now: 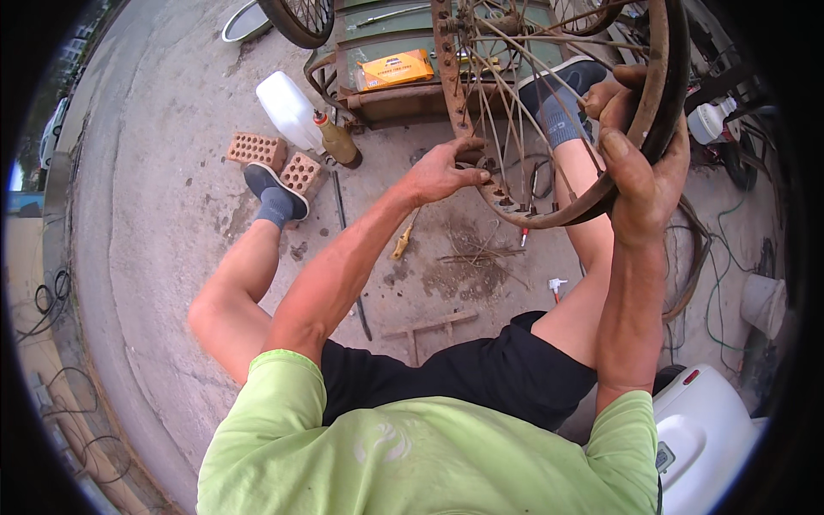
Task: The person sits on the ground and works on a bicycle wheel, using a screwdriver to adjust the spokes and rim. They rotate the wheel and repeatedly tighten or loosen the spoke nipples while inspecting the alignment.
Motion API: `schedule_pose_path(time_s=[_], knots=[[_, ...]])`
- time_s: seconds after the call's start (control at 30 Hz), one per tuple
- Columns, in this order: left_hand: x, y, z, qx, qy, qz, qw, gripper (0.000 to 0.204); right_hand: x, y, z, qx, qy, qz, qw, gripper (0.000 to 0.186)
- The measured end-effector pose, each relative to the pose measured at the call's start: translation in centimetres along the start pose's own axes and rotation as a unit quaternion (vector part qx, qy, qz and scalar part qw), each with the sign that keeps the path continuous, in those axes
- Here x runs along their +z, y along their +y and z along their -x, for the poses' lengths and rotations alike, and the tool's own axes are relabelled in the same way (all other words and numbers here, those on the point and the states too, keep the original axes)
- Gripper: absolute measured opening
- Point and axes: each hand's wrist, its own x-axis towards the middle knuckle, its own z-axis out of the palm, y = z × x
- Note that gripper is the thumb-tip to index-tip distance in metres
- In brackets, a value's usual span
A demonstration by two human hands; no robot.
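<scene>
A spoked wheel with a rusty rim [558, 217] stands tilted in front of me, its hub and upper part reaching past the top of the view. My left hand [445, 172] is closed on the rim's near left side, thumb and fingers pinching it where spoke ends meet the metal. On the right, my right hand [639, 167] wraps round the rim from outside, fingers curled over toward the spokes [515, 129]. Several loose spokes [482, 255] lie on the ground below the wheel. A screwdriver with a yellow handle [401, 245] lies beside them.
Behind the wheel stands a green metal box [378, 47] with an orange carton [395, 69] on it. Left of it are a white jug [287, 107], a brown bottle [339, 144] and perforated bricks [256, 150] beside my foot. Cables and hoses [691, 257] lie at right.
</scene>
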Motion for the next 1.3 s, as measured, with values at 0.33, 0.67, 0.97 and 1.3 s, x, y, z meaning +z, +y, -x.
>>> schedule_pose_path(time_s=[0.33, 0.67, 0.97, 1.3], knots=[[-5.1, 16.2, 6.3, 0.129, 0.224, 0.129, 0.958, 0.048, 4.1, -1.9, 0.8, 0.046, -0.029, 0.033, 0.998, 0.053], [-3.9, 29.4, 9.1, 0.193, 0.289, -0.165, 0.923, 0.079, 12.5, -1.0, 2.7, -0.081, -0.027, 0.105, 0.991, 0.063], [-9.3, 26.3, 10.2, 0.207, 0.327, -0.14, 0.911, 0.066, 7.1, 13.8, 6.5, 0.305, -0.194, 0.134, 0.923, 0.046], [-16.2, 23.5, 12.0, 0.235, 0.313, -0.122, 0.912, 0.074, 12.6, 22.0, 5.5, 0.348, -0.38, -0.024, 0.857, 0.047]])
